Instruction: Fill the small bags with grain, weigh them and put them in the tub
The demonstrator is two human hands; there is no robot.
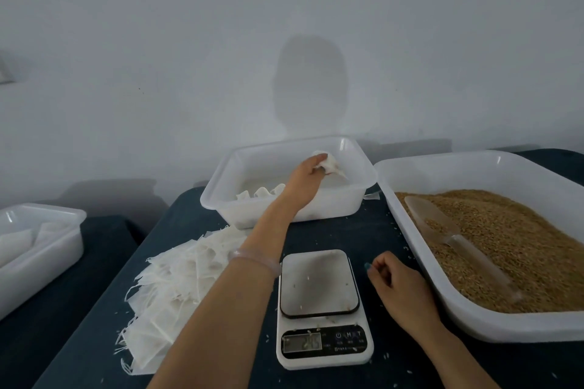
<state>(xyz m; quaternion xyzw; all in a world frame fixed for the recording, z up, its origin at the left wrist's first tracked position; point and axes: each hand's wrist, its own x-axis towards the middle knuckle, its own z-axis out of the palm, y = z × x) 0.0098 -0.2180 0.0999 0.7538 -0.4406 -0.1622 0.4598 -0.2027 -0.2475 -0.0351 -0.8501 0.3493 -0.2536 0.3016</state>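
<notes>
My left hand reaches into the white tub at the back and grips a small filled white bag above its floor. Other filled bags lie in the tub's near left part. My right hand rests on the dark table right of the scale, fingers loosely curled, holding nothing. The scale's plate carries only a few stray grains. A pile of flat white bags lies left of the scale. The large white tray on the right holds brown grain with a clear scoop lying in it.
A second white tub with white bags stands at the far left on another dark surface. Loose grains are scattered over the tablecloth around the scale. A plain wall stands close behind the tubs.
</notes>
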